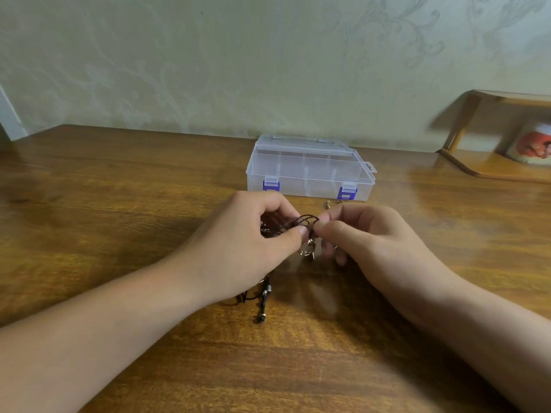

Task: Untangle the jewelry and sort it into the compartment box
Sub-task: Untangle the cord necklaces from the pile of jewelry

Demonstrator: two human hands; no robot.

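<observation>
my left hand [262, 234] and right hand [354, 234] sat close together just in front of the compartment box [310, 171], each pinching the dark cord tangle [298, 223] between thumb and fingertips, i judged so the loops could be teased apart. a small metal charm [308, 250] hung from the tangle between my hands, and a beaded strand [264, 302] trailed onto the worktop [119, 219] nearer me than the box, below my left wrist. a gold-coloured piece [328, 204] lay just in front of the box. the box was shut, both blue latches down, so nothing was sorted yet.
</observation>
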